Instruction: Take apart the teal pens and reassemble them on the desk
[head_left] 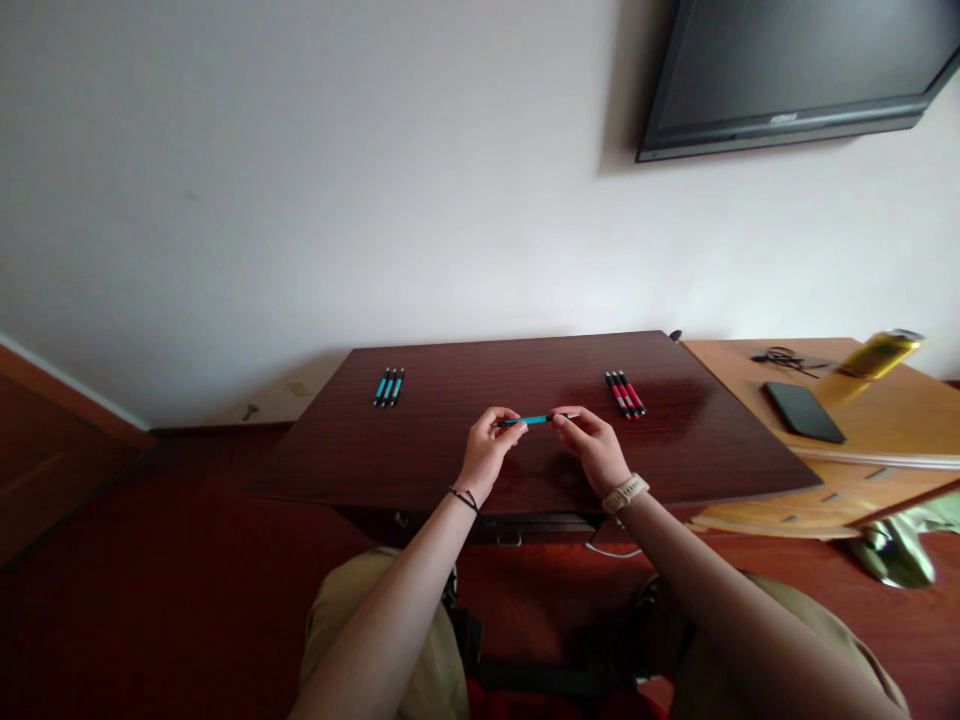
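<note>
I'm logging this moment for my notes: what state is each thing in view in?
Blue pen: held level above the table, one end in each hand's grip.
Left hand: pinching the pen's left end.
Right hand: pinching its right end.
Blue pens: lying side by side on the dark table.
Red pens: lying side by side.
Phone: flat, screen dark.
Television: off.
</note>
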